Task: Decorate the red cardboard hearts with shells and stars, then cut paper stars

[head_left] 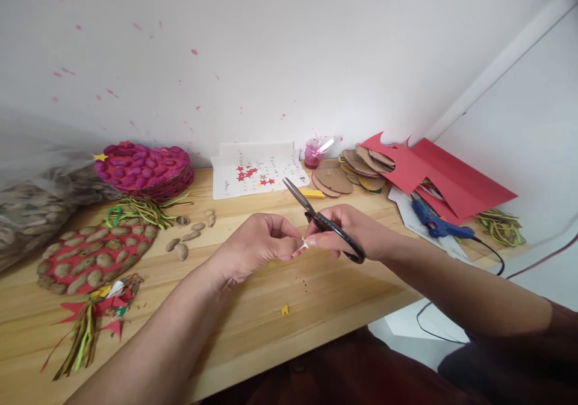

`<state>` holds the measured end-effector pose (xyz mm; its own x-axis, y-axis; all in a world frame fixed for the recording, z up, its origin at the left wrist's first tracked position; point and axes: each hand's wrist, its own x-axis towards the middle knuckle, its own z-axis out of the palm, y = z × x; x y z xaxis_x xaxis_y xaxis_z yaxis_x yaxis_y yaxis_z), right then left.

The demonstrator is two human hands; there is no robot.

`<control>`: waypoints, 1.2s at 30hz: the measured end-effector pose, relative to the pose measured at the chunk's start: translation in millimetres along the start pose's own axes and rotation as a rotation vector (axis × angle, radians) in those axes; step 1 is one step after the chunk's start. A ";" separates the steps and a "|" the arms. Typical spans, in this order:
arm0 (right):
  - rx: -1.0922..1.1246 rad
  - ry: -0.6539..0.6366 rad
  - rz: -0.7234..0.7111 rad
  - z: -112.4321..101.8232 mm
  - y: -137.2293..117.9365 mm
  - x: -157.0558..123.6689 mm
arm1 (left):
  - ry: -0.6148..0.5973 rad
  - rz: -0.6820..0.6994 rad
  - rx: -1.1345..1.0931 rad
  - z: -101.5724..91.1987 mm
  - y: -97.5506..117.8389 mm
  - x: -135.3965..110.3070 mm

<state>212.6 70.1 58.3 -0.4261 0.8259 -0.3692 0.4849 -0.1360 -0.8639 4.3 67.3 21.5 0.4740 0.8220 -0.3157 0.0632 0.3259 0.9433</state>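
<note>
Above the front middle of the table, my left hand [266, 239] pinches a tiny white and yellow paper piece [306, 245] between thumb and fingertips. My right hand [345, 230] is closed around dark-handled scissors [332, 227], their blades pointing up and to the left. Its thumb and finger also meet at the small paper piece, so both hands touch it. The exact shape of the piece is too small to tell. Below the hands lies a yellow paper scrap [285, 310]. Small red and yellow paper stars [247, 173] lie on a printed white sheet [226, 182] behind.
At left are a peanut-covered red disc [97, 259], loose peanuts [182, 251], magenta-painted discs [144, 167] and a clear bag [31, 212]. Cardboard discs [333, 178], a paint cup [312, 155], red paper [469, 176] and a corded blue glue gun [440, 221] stand at right.
</note>
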 end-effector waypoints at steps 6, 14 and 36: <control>-0.029 0.080 -0.007 5.9 4.6 -0.1 | -0.029 0.021 0.000 -1.4 -3.4 2.0; 0.176 0.314 -0.036 16.8 11.6 3.8 | 0.014 -0.020 -0.227 -0.7 -1.6 2.2; 0.288 0.428 -0.055 37.6 10.4 6.2 | 0.136 0.073 -0.197 5.2 0.2 3.9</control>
<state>186.3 53.3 34.2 -0.0654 0.9777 -0.1997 0.2145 -0.1816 -0.9597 10.8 68.2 20.9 0.3475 0.8978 -0.2706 -0.1458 0.3368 0.9302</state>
